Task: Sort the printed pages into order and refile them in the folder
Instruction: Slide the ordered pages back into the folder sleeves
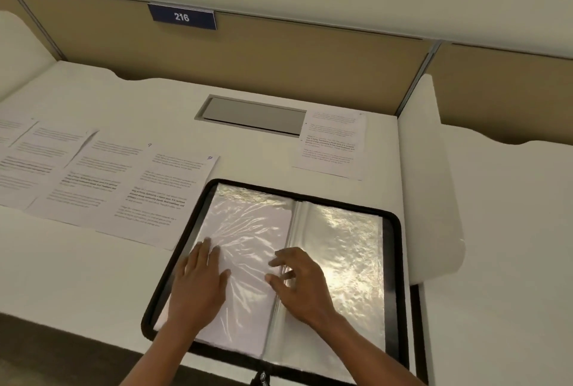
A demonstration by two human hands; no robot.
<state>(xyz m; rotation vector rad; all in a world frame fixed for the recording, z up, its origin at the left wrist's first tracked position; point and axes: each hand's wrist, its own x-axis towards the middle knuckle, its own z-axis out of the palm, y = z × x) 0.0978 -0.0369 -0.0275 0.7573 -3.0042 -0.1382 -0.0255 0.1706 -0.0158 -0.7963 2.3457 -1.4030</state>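
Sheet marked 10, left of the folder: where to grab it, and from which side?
The sheet marked 10 lies flat on the desk, with no raised edge. Best bet is its near corner, which has bare desk around it. Come from the front with the left hand, lift the corner with a fingertip, then pinch. The folder crowds its right edge and sheet 9 its left.

We see glossy, wrinkled clear plastic sleeves (347, 246) in a black-edged folder (392, 261), matt white paper pages (102, 175) at nine o'clock, a smooth matt white desk (77, 277), a grey metal flap (252, 114) at twelve.
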